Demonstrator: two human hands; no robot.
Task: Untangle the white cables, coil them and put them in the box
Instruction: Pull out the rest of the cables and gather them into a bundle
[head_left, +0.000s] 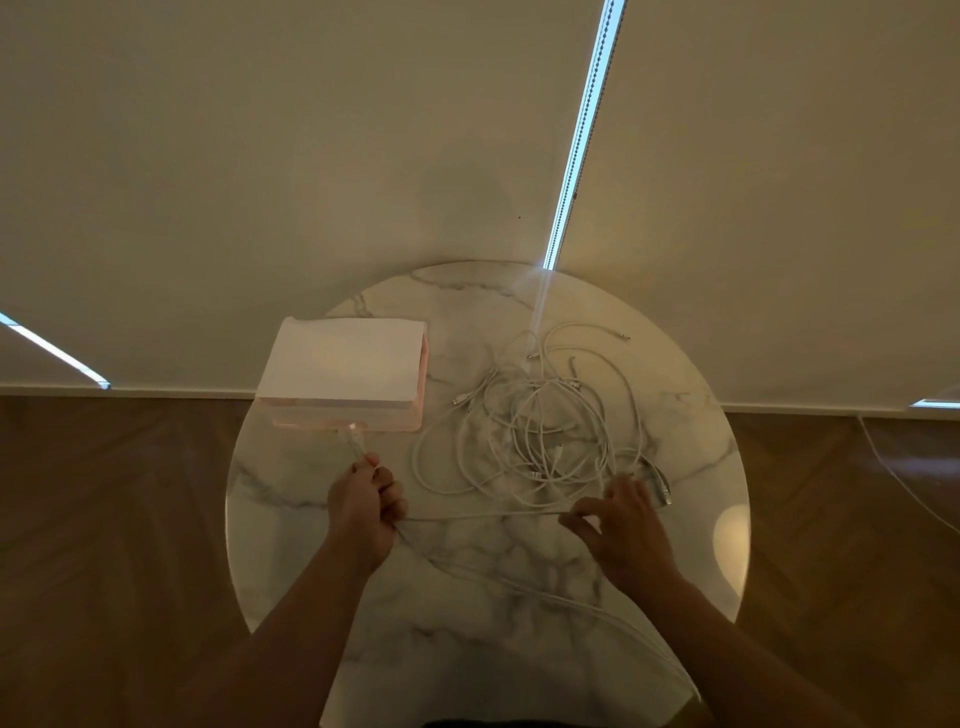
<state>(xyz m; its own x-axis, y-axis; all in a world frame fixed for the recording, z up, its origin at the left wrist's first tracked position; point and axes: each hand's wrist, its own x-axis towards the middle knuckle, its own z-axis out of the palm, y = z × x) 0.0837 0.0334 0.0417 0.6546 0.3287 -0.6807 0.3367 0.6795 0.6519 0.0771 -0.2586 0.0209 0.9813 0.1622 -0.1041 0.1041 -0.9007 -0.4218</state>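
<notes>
A tangle of white cables (540, 426) lies on the round marble table (467, 613), right of centre. A white box (343, 371) with a pinkish inside stands at the table's left back, its opening facing me. My left hand (366, 506) is closed on one white cable near its plug end (356, 441), which points toward the box's front edge. That cable runs taut to the right, where my right hand (618, 519) pinches it at the near edge of the tangle. Another stretch of cable (545, 597) trails toward me over the table's front.
Pale roller blinds (311, 156) hang behind the table, with a bright gap and bead chain (576, 156) between them. Brown wooden floor (104, 519) surrounds the table. A thin cord (893, 478) runs across the floor at the right.
</notes>
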